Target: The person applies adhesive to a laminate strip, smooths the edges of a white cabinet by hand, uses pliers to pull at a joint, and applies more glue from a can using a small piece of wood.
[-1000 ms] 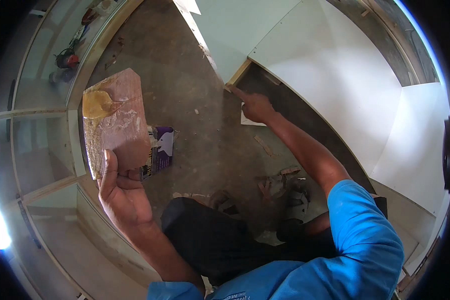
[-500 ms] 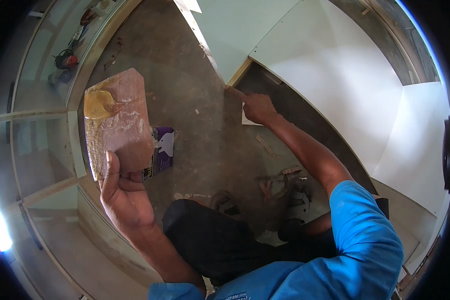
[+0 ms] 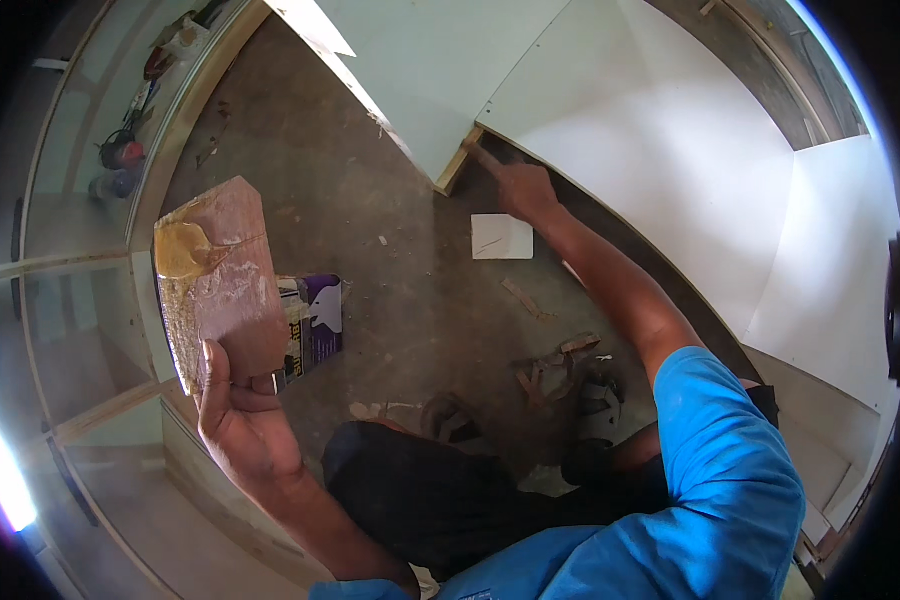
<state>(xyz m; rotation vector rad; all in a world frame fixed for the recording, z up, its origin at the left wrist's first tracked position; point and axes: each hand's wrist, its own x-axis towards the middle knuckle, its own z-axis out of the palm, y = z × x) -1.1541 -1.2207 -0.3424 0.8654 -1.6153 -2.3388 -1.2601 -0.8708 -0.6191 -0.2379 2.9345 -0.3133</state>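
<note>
My left hand grips the lower end of a reddish-brown wooden board, thumb on its face. A glossy amber blob of glue sits on the board's upper left, with pale smears beside it. My right hand reaches forward with its index finger stretched out and the other fingers curled. That fingertip rests on or right at a narrow wooden edge strip at the corner of a pale panel. Nothing shows in the right hand; the finger's underside is hidden.
A purple and white box or can stands behind the board. On the floor lie a white square piece and wood scraps near my feet. A large white panel rises at right; a framed cabinet runs along the left.
My right fingertip has moved from the strip's near end toward its far end. The board sits slightly lower and further left in view. More of the white square shows.
</note>
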